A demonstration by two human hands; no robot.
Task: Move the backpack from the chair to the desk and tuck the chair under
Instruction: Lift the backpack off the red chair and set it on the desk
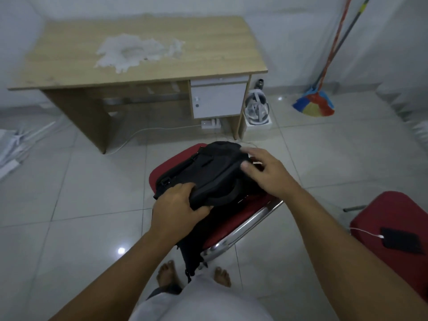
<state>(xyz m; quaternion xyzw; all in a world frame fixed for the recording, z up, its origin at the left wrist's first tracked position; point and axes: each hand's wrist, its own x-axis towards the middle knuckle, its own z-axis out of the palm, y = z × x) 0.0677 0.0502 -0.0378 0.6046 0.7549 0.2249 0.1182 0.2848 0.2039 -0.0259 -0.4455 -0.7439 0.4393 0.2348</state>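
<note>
A black backpack [208,172] lies on the seat of a red chair [234,221] with a chrome frame, in the middle of the view. My left hand [176,205] grips the backpack's near left edge, thumb on top. On the backpack's right side rests my right hand [266,174], fingers spread and curled over the fabric. A strap hangs down off the chair's front edge toward my feet. The wooden desk [208,42] stands beyond the chair against the wall, with a worn white patch on its top.
A white drawer unit [217,100] hangs under the desk's right side; a power strip [210,123] and cable lie below. A white appliance [257,110] stands right of the desk. Brooms [315,103] lean in the corner. A second red chair [393,228] holds a phone.
</note>
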